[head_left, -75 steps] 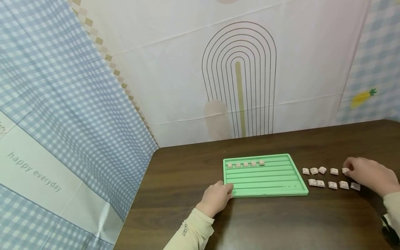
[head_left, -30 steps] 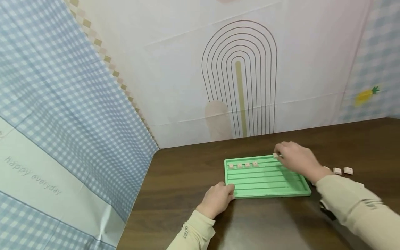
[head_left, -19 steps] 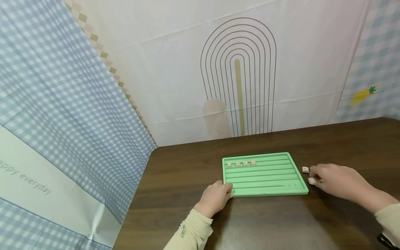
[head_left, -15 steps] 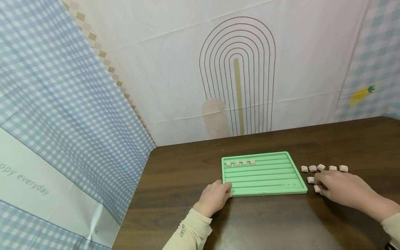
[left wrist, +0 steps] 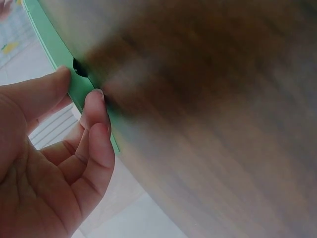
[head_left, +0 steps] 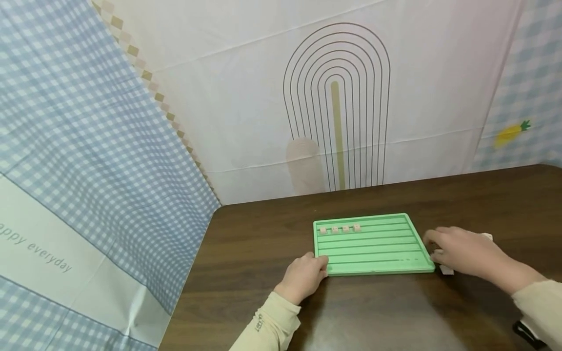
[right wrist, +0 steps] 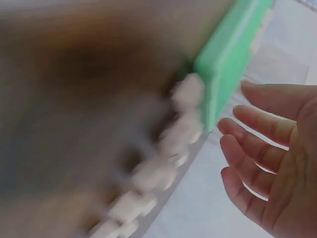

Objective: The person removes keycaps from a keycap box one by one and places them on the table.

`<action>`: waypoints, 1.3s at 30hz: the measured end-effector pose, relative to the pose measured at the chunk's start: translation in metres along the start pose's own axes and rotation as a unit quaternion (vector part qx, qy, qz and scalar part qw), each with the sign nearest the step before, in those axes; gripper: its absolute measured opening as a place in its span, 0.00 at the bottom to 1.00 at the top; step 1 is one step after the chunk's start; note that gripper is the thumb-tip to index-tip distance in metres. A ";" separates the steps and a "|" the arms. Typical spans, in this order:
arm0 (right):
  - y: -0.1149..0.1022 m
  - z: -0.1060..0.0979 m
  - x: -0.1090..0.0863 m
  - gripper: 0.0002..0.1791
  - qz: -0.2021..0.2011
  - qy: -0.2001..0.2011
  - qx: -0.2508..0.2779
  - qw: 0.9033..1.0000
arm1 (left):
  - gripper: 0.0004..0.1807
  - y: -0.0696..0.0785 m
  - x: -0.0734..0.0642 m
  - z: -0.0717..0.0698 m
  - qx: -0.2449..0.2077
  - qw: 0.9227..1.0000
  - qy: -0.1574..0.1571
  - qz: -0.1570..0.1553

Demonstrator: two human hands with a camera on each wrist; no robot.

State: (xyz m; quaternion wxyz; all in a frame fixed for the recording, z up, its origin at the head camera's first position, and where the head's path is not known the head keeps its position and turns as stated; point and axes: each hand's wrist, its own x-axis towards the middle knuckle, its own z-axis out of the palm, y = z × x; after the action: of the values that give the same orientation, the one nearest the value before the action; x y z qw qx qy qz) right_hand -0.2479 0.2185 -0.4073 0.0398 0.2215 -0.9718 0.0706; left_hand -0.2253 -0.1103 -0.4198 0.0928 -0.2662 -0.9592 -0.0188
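Note:
A light green ridged tray [head_left: 373, 251] lies on the table. Several small white keycaps [head_left: 346, 228] sit in a row along its far ridge, toward the left. My left hand [head_left: 301, 277] pinches the tray's front left corner; thumb and fingers meet its rim [left wrist: 77, 87] in the left wrist view. My right hand [head_left: 467, 251] hovers by the tray's right edge, over loose keycaps [head_left: 446, 269] that it mostly covers. In the right wrist view its fingers [right wrist: 252, 153] are spread and loosely bent, holding nothing. Beside them the loose keycaps [right wrist: 153, 173] form a blurred line by the tray.
The dark wooden table [head_left: 364, 312] extends in front of the tray and to both sides. Behind it hangs a pale printed cloth [head_left: 246, 122], and a blue checked cloth [head_left: 110, 136] is at the left.
The rightmost keycap has left the tray's row. My right hand carried a keycap over the tray, returned to the loose ones, handled one and shifted slightly left. My left hand stayed.

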 end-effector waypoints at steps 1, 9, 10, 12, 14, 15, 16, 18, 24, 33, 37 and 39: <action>-0.005 -0.003 0.006 0.10 -0.002 0.004 0.007 1.000 | 0.09 0.000 0.000 0.000 0.000 1.000 0.000 0.000; -0.049 0.000 0.065 0.14 -0.031 0.032 0.030 0.999 | 0.10 0.003 0.000 -0.003 -0.013 1.000 0.001 -0.001; -0.053 0.002 0.072 0.14 -0.033 0.031 0.030 0.999 | 0.09 0.002 0.000 -0.003 -0.010 1.000 0.003 0.000; -0.061 0.007 0.084 0.14 -0.030 0.027 0.034 0.999 | 0.09 0.002 0.000 -0.003 -0.005 1.000 0.003 0.002; -0.067 0.011 0.092 0.15 -0.023 0.021 0.038 0.999 | 0.09 0.003 0.000 -0.004 -0.004 1.000 0.001 0.003; -0.070 0.013 0.096 0.14 -0.020 0.019 0.042 0.999 | 0.09 0.003 0.000 -0.004 -0.001 1.000 -0.002 0.001; -0.072 0.015 0.099 0.14 -0.018 0.018 0.041 0.999 | 0.09 0.004 -0.001 -0.005 0.000 1.000 -0.004 0.000; -0.076 0.019 0.103 0.12 -0.016 0.017 0.036 0.999 | 0.09 0.004 -0.001 -0.005 -0.001 1.000 -0.006 -0.002; -0.083 0.028 0.112 0.04 -0.014 0.031 -0.005 0.999 | 0.10 0.003 -0.003 -0.007 -0.005 1.000 -0.011 -0.011; -0.080 0.031 0.109 0.02 -0.009 0.038 -0.013 0.999 | 0.10 0.005 -0.001 -0.003 -0.003 1.000 -0.022 -0.010; -0.075 0.022 0.103 0.02 -0.028 0.051 -0.010 0.998 | 0.09 0.004 -0.002 -0.002 0.002 1.000 -0.016 -0.007; -0.070 0.013 0.095 0.01 -0.041 0.069 -0.005 0.997 | 0.09 0.003 -0.002 -0.003 0.007 1.000 -0.009 -0.007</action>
State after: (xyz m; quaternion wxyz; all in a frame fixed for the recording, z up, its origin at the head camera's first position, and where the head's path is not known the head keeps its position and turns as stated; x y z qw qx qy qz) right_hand -0.3038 0.1137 -0.4011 0.1104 0.2558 -0.9571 0.0791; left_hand -0.2218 -0.1089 -0.4175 0.0862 -0.2589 -0.9620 -0.0102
